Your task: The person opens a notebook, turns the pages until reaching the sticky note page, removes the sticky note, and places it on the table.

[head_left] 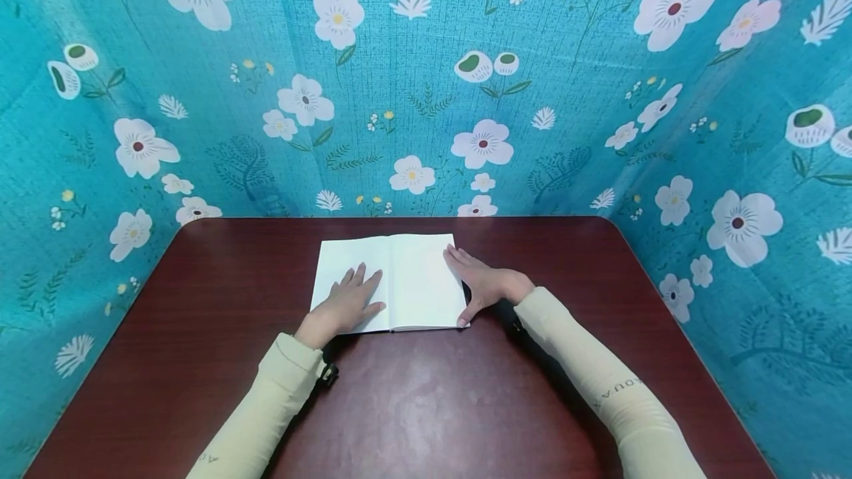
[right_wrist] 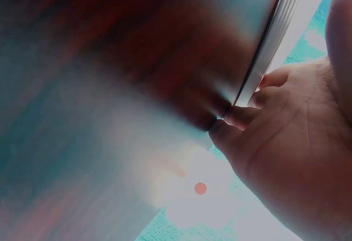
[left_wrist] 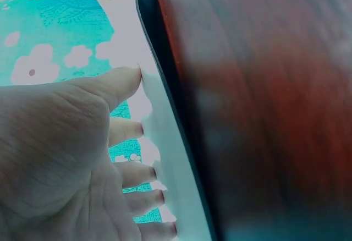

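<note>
A hardcover book with blank white pages lies spread on the table, its centre fold between my two hands. My left hand rests on the left page with its fingers apart and extended. In the left wrist view, that hand's fingertips meet the white page above a dark cover edge. On the other side, my right hand touches the book's right edge, thumb at the near corner and fingers toward the far corner. The right wrist view shows its fingertips beside the layered page edges.
The dark reddish-brown table has rounded far corners. A blue flowered curtain stands close behind it and along both sides. A dark strap circles my left wrist beside the pale sleeve.
</note>
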Available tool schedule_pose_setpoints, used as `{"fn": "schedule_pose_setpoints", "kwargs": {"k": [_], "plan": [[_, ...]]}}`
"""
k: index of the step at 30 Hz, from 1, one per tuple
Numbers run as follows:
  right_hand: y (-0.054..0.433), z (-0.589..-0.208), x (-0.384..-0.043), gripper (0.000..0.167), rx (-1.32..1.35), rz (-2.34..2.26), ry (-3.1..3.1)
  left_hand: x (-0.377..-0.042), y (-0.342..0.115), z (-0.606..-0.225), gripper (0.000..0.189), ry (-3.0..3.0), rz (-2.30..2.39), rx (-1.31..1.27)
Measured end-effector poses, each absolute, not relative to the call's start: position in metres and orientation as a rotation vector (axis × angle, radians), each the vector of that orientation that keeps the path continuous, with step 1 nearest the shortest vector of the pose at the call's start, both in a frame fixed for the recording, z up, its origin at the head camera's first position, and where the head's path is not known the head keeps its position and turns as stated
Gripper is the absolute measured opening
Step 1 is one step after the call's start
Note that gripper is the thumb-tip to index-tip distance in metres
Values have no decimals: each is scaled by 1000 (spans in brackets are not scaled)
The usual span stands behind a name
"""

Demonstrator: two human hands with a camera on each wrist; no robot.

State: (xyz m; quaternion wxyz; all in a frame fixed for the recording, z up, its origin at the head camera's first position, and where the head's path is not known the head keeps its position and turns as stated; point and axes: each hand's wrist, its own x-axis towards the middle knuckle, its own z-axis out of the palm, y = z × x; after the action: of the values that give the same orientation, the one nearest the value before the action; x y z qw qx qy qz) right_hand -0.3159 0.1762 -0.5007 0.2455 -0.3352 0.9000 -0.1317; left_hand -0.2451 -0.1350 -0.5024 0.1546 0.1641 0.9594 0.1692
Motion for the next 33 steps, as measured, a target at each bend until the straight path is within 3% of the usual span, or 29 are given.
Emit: {"fn": "schedule_pose_setpoints", "kwargs": {"k": [33], "plan": [[176, -499, -316, 143, -898, -320, 2450, -227, -127, -493, 61, 2882, 303, 662]]}}
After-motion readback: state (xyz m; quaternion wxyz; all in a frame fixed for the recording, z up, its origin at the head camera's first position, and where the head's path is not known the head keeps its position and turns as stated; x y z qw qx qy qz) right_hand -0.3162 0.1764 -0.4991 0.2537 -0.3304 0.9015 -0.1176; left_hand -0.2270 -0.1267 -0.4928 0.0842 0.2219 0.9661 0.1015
